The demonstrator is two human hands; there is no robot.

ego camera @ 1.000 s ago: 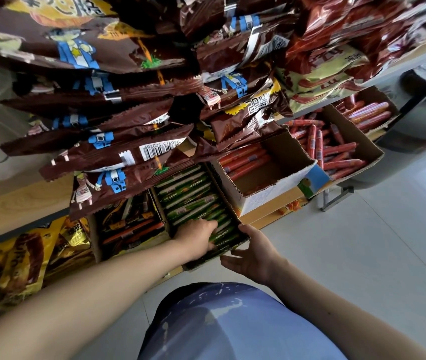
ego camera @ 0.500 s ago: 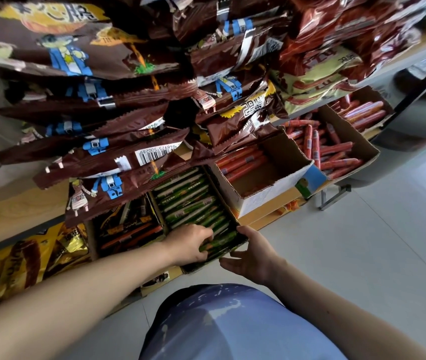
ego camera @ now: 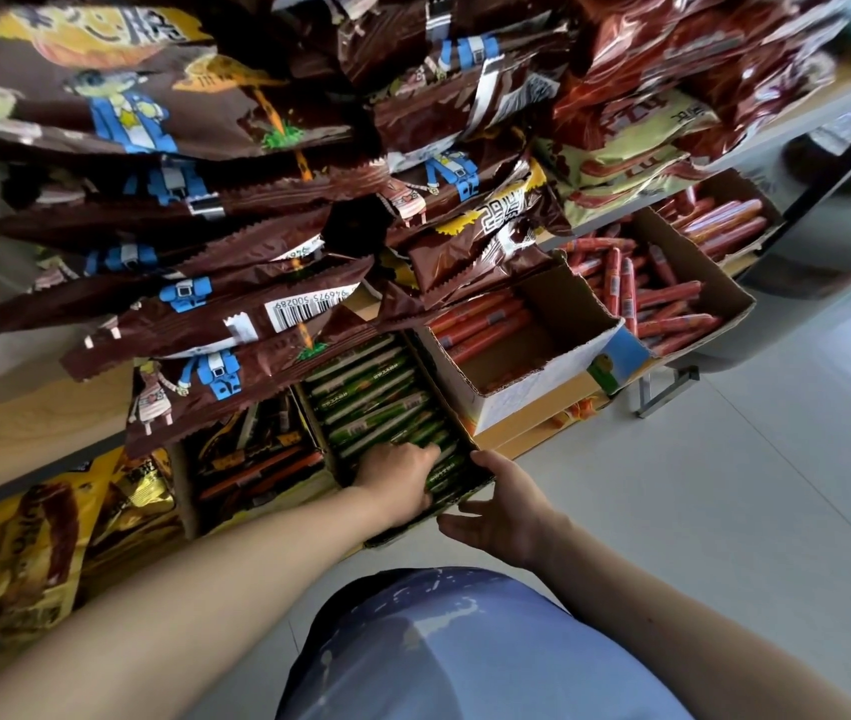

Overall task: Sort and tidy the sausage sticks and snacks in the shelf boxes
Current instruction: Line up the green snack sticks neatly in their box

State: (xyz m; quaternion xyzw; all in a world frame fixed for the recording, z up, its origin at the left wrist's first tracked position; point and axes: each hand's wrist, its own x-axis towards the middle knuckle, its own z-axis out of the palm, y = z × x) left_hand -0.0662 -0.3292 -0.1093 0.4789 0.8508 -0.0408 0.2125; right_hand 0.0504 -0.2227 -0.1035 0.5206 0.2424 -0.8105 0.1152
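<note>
Your left grip (ego camera: 402,478) lies on the near green sticks (ego camera: 376,402) in the green box (ego camera: 445,407), fingers laid across them; from here I cannot tell whether it pinches one. Your right grip (ego camera: 509,511) holds that box by its near right corner.

The green sticks lie side by side in neat rows, so this box looks nearly done. Just to its right, the middle box (ego camera: 532,400) holds a few red sticks (ego camera: 486,324) lined up at its far end, and its near half is bare.

The right box (ego camera: 696,265) looks like the main work left, since its sticks lie crossed at all angles. The left box (ego camera: 182,491) of dark sticks (ego camera: 257,459) looks untidy too.

Brown bags (ego camera: 236,309) hang over the boxes and hide their far ends, so you cannot judge those parts.
</note>
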